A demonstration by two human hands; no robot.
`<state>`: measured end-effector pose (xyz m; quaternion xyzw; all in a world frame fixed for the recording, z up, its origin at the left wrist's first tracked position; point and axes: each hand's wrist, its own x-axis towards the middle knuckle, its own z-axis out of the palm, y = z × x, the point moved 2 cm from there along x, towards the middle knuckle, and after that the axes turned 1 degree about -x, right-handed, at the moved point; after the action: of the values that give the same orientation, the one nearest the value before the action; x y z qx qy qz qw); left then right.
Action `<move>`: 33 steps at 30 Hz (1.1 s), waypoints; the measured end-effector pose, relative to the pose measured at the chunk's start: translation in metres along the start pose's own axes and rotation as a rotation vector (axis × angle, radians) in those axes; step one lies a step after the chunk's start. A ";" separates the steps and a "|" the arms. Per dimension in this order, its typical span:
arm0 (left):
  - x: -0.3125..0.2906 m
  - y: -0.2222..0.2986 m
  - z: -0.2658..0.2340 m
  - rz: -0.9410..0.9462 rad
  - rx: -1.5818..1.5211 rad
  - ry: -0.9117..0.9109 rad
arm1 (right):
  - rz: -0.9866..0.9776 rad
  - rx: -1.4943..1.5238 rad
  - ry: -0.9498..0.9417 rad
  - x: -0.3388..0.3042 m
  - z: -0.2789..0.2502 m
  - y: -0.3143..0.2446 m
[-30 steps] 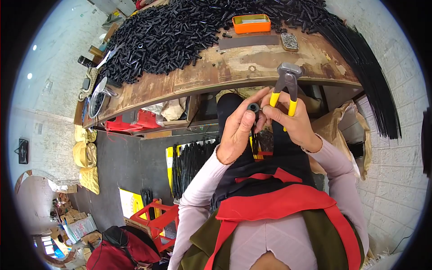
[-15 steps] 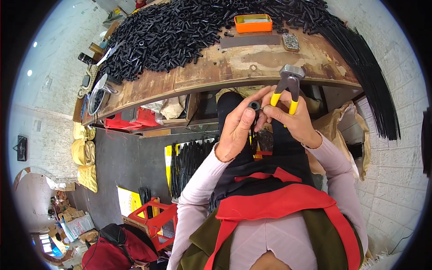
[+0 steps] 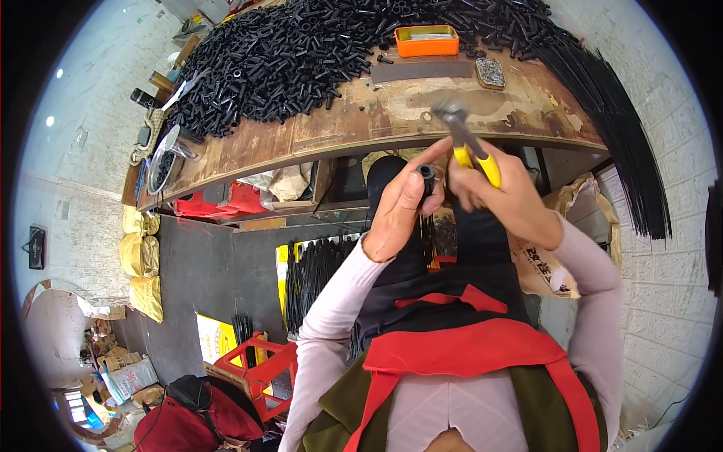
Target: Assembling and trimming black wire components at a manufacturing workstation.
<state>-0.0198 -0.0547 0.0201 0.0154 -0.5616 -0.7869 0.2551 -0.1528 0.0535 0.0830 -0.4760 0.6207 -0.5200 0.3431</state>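
Observation:
My left hand (image 3: 395,209) is closed around a short black tube (image 3: 427,173), its round open end facing up beside my thumb. Thin black strands hang below that hand. In my right hand (image 3: 514,194) is a pair of end-cutting pincers (image 3: 465,145) with yellow handles. Their metal head points up and to the left, smeared by motion. The pincers' jaws are above the tube and apart from it. Some of my right fingertips are blurred, close to my left hand.
A wooden bench (image 3: 316,135) carries a big heap of black tubes (image 3: 279,68). On it are an orange tin (image 3: 427,47), a dark flat strip (image 3: 422,71) and a small tray of tiny bits (image 3: 490,74). Long black strands (image 3: 617,120) drape off its right end. A red stool (image 3: 263,377) stands at lower left.
My right hand has moved slightly right and down, away from the tube, and the pincers have tipped to the left. My left hand still holds the tube in almost the same place.

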 end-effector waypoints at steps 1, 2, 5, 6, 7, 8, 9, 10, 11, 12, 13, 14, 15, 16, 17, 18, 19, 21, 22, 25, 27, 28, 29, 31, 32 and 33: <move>0.002 -0.002 -0.002 0.037 0.022 -0.037 | 0.150 0.009 -0.104 -0.006 -0.009 -0.003; 0.002 -0.004 -0.001 0.045 -0.011 0.039 | 0.149 0.008 -0.101 -0.015 -0.015 -0.004; 0.007 0.002 -0.009 0.036 0.035 0.014 | 0.320 -0.216 -0.188 -0.040 -0.023 0.002; 0.011 0.002 -0.005 0.065 0.121 -0.034 | 0.246 -0.294 -0.200 -0.043 -0.024 0.001; 0.007 -0.001 0.007 0.001 0.176 -0.109 | 0.173 -0.370 -0.214 -0.046 -0.025 0.000; 0.008 -0.002 0.005 -0.026 0.157 -0.089 | 0.189 -0.405 -0.253 -0.041 -0.027 -0.001; 0.008 -0.002 0.003 -0.052 0.138 -0.068 | 0.197 -0.403 -0.249 -0.041 -0.026 -0.006; 0.005 -0.001 0.002 -0.058 0.134 -0.072 | 0.261 -0.347 -0.267 -0.041 -0.021 -0.010; 0.004 0.000 0.002 -0.056 0.127 -0.073 | 0.322 -0.294 -0.288 -0.042 -0.020 -0.011; 0.004 0.000 0.002 -0.053 0.119 -0.075 | 0.328 -0.181 -0.288 -0.045 -0.020 -0.004; 0.005 0.001 0.003 -0.054 0.116 -0.076 | 0.332 -0.182 -0.286 -0.046 -0.022 0.006; 0.006 0.002 0.003 -0.059 0.117 -0.089 | 0.197 -0.150 -0.286 -0.044 -0.022 0.011; 0.007 0.003 0.004 -0.063 0.118 -0.102 | 0.061 -0.118 -0.283 -0.042 -0.023 0.012; 0.007 0.003 0.005 -0.063 0.118 -0.102 | 0.061 -0.117 -0.283 -0.042 -0.029 0.009; 0.005 0.003 0.005 -0.069 0.119 -0.100 | 0.166 -0.121 -0.355 -0.039 -0.033 -0.005; 0.004 0.003 0.005 -0.077 0.119 -0.100 | 0.273 -0.123 -0.424 -0.037 -0.036 -0.015; 0.003 0.004 0.005 -0.080 0.119 -0.098 | 0.274 -0.120 -0.426 -0.034 -0.039 -0.020; 0.002 0.007 0.010 -0.067 0.155 -0.123 | 0.380 -0.211 -0.519 -0.031 -0.044 -0.023; 0.001 0.007 0.009 -0.068 0.156 -0.120 | 0.422 -0.155 -0.532 -0.029 -0.042 -0.023; 0.003 0.009 0.005 -0.087 0.191 -0.089 | 0.457 -0.136 -0.593 -0.026 -0.039 -0.011; -0.003 0.006 0.000 -0.076 0.159 -0.148 | 0.522 -0.072 -0.647 -0.025 -0.036 -0.018; -0.002 0.005 0.001 -0.072 0.123 -0.148 | 0.568 -0.069 -0.611 -0.026 -0.037 -0.024; -0.001 0.006 0.000 -0.071 0.126 -0.144 | 0.612 -0.069 -0.580 -0.026 -0.036 -0.027; 0.000 0.006 -0.001 -0.039 0.150 -0.147 | 0.436 -0.158 -0.506 -0.038 -0.037 -0.014; 0.001 0.005 0.002 -0.037 0.149 -0.147 | 0.262 -0.245 -0.425 -0.039 -0.039 -0.015; 0.002 0.003 0.006 -0.039 0.169 -0.148 | 0.264 -0.247 -0.424 -0.039 -0.042 -0.017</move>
<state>-0.0221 -0.0505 0.0258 -0.0103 -0.6430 -0.7404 0.1956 -0.1754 0.1038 0.1067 -0.5276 0.6503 -0.2798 0.4695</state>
